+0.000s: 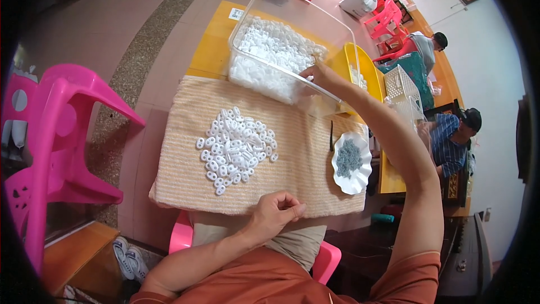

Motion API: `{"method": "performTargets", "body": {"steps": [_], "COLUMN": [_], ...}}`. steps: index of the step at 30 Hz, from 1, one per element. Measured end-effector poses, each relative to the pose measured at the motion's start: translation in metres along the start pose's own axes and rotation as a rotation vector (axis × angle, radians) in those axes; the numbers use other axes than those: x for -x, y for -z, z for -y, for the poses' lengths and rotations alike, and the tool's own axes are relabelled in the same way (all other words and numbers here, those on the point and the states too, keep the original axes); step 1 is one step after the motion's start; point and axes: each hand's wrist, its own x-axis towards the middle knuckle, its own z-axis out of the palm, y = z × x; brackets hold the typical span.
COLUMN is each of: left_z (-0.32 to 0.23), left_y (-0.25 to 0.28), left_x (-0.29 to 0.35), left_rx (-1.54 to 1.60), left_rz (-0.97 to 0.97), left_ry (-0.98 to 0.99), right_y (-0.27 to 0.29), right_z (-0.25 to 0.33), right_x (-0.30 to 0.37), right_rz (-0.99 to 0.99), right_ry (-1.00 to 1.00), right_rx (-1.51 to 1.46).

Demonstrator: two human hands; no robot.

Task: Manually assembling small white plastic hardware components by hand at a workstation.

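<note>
My right hand (pixel 320 75) reaches over the near rim of a clear plastic bin (pixel 292 70), by its right corner. Its fingers are curled and partly hidden among small white plastic pieces (pixel 275 45) heaped inside; what they hold cannot be made out. My left hand (pixel 275 214) rests at the towel's near edge, fingers curled in and thumb against them; the palm is hidden. Between the hands, on a striped beige towel (pixel 306 163), lies a loose pile of white oval two-hole pieces (pixel 233 146). To the right sits a white scalloped dish (pixel 363 179) holding small grey-blue bits (pixel 349 157).
Dark tweezers (pixel 331 136) lie beside the dish. A yellow tub (pixel 365 65) and a white perforated basket (pixel 400 84) stand right of the bin. A pink plastic chair (pixel 62 112) is at left. Two people sit further right, one in a striped shirt (pixel 444 141).
</note>
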Motion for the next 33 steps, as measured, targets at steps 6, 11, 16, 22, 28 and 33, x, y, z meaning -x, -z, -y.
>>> {"method": "performTargets", "body": {"steps": [6, 11, 16, 22, 28, 33], "left_z": [-0.003, -0.003, -0.002, -0.003, -0.005, -0.005], "left_y": [0.0, 0.001, 0.0, 0.002, 0.0, 0.001], "left_x": [0.003, 0.001, 0.0, 0.001, 0.0, 0.001], "left_rx": [0.012, 0.029, 0.021, 0.02, 0.026, 0.056], "left_rz": [-0.023, -0.024, -0.014, -0.032, -0.034, -0.075], "left_ry": [0.008, 0.012, 0.02, 0.025, 0.018, 0.013], "right_y": [-0.008, -0.014, -0.008, -0.008, -0.003, 0.001], "right_z": [0.001, -0.012, -0.036, -0.024, -0.021, 0.007], "right_x": [-0.004, -0.01, -0.026, -0.018, -0.013, -0.013], "right_rz": [-0.05, 0.068, 0.173, 0.39, 0.315, 0.455], "right_ry": [0.103, 0.325, 0.791, 0.528, 0.778, 0.68], "right_rx": [0.064, 0.019, 0.191, 0.019, 0.495, 0.716]}}
